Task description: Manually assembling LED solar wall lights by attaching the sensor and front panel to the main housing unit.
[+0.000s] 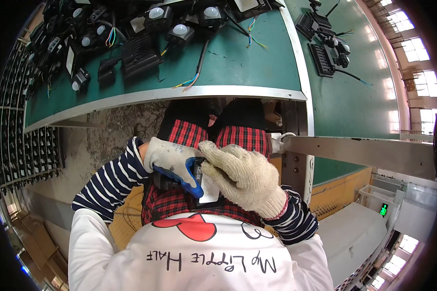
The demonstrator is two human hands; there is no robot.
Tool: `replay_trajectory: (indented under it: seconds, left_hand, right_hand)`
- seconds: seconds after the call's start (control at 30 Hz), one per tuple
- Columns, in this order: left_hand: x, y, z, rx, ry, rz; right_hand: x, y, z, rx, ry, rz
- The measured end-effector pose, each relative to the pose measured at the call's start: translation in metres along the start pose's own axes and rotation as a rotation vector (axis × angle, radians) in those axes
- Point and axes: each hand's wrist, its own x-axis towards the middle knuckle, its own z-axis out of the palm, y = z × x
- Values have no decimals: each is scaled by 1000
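Note:
Over my lap, a small black floodlight [209, 190] with a pale flat face is tilted between my hands. My left hand [176, 161], in a grey-white glove with a blue coated palm, grips its left side with the thumb along the edge. In a cream knitted glove, my right hand [246, 178] lies against the light's right side, its fingers close together and covering much of it. The far part of the light is hidden under the gloves. Beneath it is a red-and-black checked apron [172, 206].
A green workbench [247, 63] with a metal rim stands ahead, heaped with black sensor floodlights [141, 56] trailing coloured wires. More floodlights [322, 59] lie on the right-hand bench. A metal bar [359, 151] juts out at the right. Racks of black parts [29, 160] stand left.

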Motion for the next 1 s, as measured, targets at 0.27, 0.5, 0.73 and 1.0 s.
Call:
replay_trajectory:
  seconds: [0.27,0.5,0.73,1.0]
  left_hand:
    - [-26,15,4,-127,357,21]
    - [-41,-20,11,-828,824,492]
    - [-24,32,28,432,693,888]
    - [-5,-10,62,884,1007,771]
  right_hand:
    - [-19,10,-4,844,262,297]
    - [-37,46,-2,1633,350,363]
    - [-3,19,24,1919,47,857]
    - [31,54,44,1162,-123,629]
